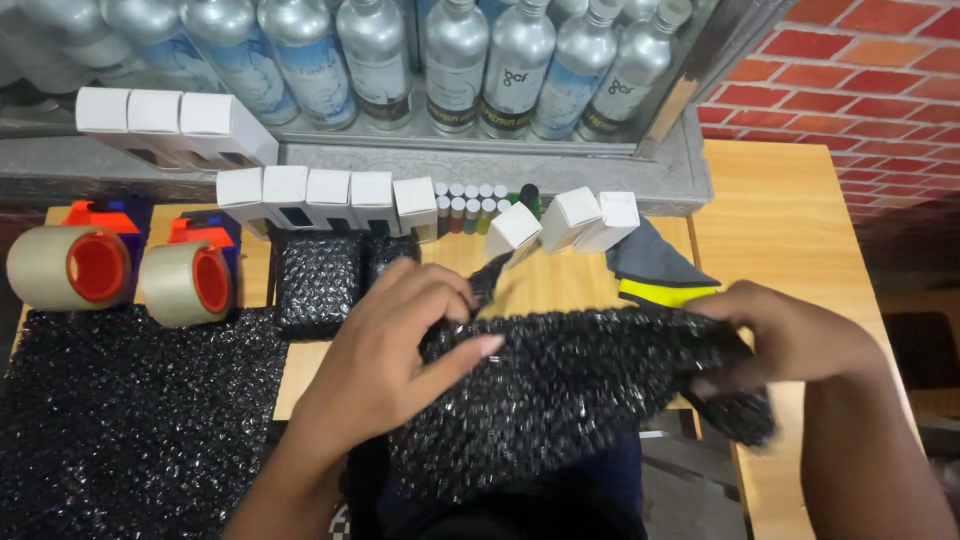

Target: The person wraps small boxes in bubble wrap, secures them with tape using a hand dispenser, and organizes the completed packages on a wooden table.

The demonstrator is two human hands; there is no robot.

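Head view: both hands hold a black bubble-wrap sheet (570, 390) over the wooden tabletop (790, 220). The left hand (400, 340) has its fingers clamped on the sheet's upper edge; the right hand (790, 335) grips its right end, fingertips hidden in the folds. Small white boxes (330, 200) stand behind, contents unseen; silver bottles (450, 60) are cut off above.

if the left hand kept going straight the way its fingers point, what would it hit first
Probably the right hand, which grips the far end of the black bubble wrap that the left hand pinches; depth is hard to judge.
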